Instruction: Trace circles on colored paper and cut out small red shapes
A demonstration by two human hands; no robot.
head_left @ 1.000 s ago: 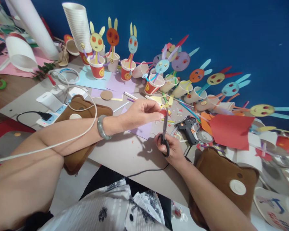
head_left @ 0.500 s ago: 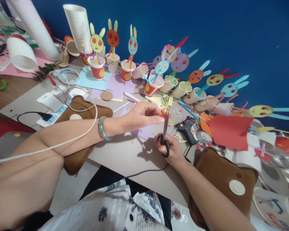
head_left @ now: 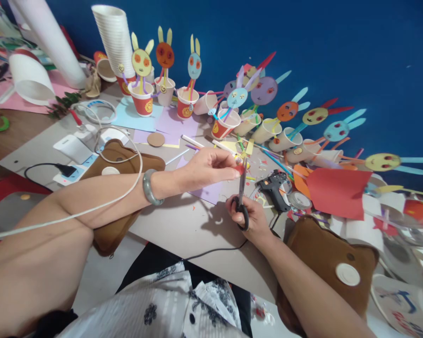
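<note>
Between the thumb and fingers of my left hand (head_left: 211, 168) is a small piece of red paper (head_left: 240, 168). My right hand (head_left: 255, 218) grips black-handled scissors (head_left: 243, 188), their blades pointing up and away from me. The blades stand at the edge of the red piece, close to my left fingertips; whether they are cutting into it I cannot tell. Both hands are raised over the table (head_left: 183, 230). Just right of the scissors lies a black glue gun (head_left: 275, 189) with its cord. A purple paper sheet (head_left: 207, 192) lies below my left hand.
Rabbit-faced paper cups (head_left: 143, 105) line the blue wall. A tall cup stack (head_left: 114, 42) stands at the back left. Brown cushions (head_left: 324, 263) lie under both forearms. A white cable (head_left: 74, 216) crosses my left arm from the power strip (head_left: 81, 169). Red paper (head_left: 338, 192) lies right.
My left fingers have shifted very slightly, and a little more of the red piece shows beside the blades. The right hand and scissors stay almost in place.
</note>
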